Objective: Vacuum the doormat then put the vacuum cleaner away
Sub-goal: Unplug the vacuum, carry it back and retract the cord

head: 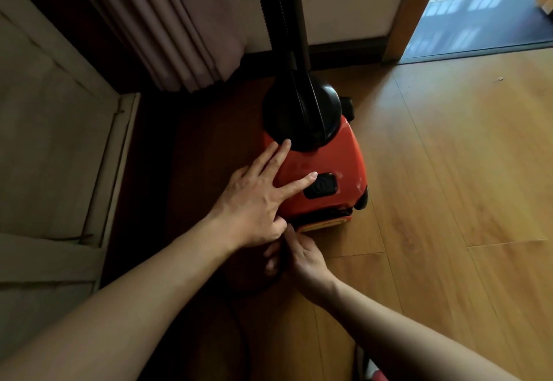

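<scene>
I see the vacuum [326,168] sitting on the wood floor [449,171], close to the wall and just right of the curtain [167,21]. Its red body lies lengthwise away from me. The rear end is nearest to me and the black domed front [299,105] points toward the wall, with the long axis leaning a little to the left as it goes away. From that dome a black tube [287,21] rises steeply and leaves the top of my view.

My left hand [254,204] is spread flat on the red top, fingers straight and apart. Two fingertips reach the edge of the dome, and the index fingertip lies at the left edge of the black power button [320,186]. My right hand [302,258] is low at the rear end, just under the left hand. Its fingers are curled round a dark cord [239,329] where it meets the rear end of the vacuum. The cord then trails down over the floor toward me. I cannot tell how tight that grip is.

A pale panelled door [45,141] stands at the left in shadow. At the upper right an open doorway [478,15] shows brighter ground outside.
</scene>
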